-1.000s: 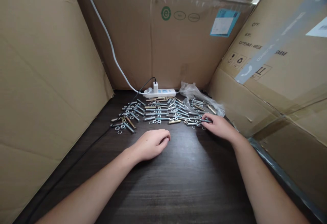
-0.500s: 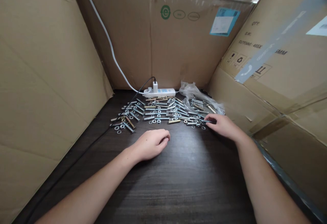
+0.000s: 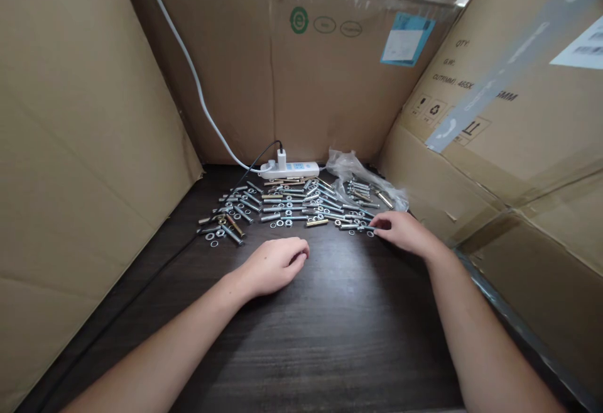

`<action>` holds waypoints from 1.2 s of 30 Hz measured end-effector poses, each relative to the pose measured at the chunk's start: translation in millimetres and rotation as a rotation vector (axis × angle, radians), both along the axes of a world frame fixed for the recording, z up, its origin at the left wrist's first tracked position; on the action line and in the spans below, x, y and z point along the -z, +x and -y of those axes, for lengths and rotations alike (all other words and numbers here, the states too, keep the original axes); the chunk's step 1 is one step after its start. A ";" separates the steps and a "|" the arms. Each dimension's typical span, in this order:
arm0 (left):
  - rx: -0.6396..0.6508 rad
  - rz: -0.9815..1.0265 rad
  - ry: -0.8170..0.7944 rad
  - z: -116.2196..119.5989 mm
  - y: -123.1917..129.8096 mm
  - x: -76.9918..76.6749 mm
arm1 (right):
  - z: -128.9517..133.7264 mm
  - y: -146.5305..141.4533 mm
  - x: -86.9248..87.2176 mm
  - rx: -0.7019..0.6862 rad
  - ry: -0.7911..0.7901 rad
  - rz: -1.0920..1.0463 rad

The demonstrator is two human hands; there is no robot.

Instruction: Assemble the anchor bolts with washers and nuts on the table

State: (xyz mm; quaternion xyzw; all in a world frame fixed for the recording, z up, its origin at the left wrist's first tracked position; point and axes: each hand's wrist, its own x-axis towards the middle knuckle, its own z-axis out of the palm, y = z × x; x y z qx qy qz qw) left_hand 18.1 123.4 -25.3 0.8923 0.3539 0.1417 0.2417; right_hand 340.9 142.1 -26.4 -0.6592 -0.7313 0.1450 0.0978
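Observation:
My right hand (image 3: 400, 232) is at the right end of the rows of hardware, thumb and fingers pinched on a silver bolt (image 3: 368, 229). The bolt lies low, close to the table, and its near end is hidden by the fingertips. Just in front of it are a ring washer (image 3: 370, 234) and other small pieces. My left hand (image 3: 276, 265) rests on the dark table with its fingers curled in; I see nothing in it. Beyond it, bolts, sleeves, nuts and washers lie in rows, with a brass-coloured sleeve (image 3: 317, 223) nearest.
A white power strip (image 3: 311, 169) with a plugged-in charger (image 3: 281, 159) stands behind the rows. A clear plastic bag (image 3: 346, 165) lies at the back right near more bolts. A black cable (image 3: 155, 275) crosses the left side. Cardboard walls (image 3: 330, 99) enclose the table.
My right hand has shifted slightly left and toward me with the bolt, which now sits lower beside the row's end. My left hand stays put; the whole view has shifted a little.

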 end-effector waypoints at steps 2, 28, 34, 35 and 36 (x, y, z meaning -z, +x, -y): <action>-0.006 0.012 -0.004 0.1 0.0 0.7 | -0.7 -0.7 1.0 -0.005 -0.007 -0.005; -0.524 -0.393 0.253 -27.8 -132.7 -4.9 | 22.8 -255.0 -8.8 -0.396 0.235 0.082; -0.528 -0.385 0.218 -28.2 -137.1 -0.1 | 15.4 -281.6 -3.4 -0.397 0.258 0.174; -0.531 -0.374 0.196 -27.9 -137.7 0.5 | 15.2 -281.6 -3.3 -0.390 0.250 0.177; -0.535 -0.364 0.168 -27.6 -138.6 1.1 | 15.1 -281.3 -3.2 -0.383 0.242 0.179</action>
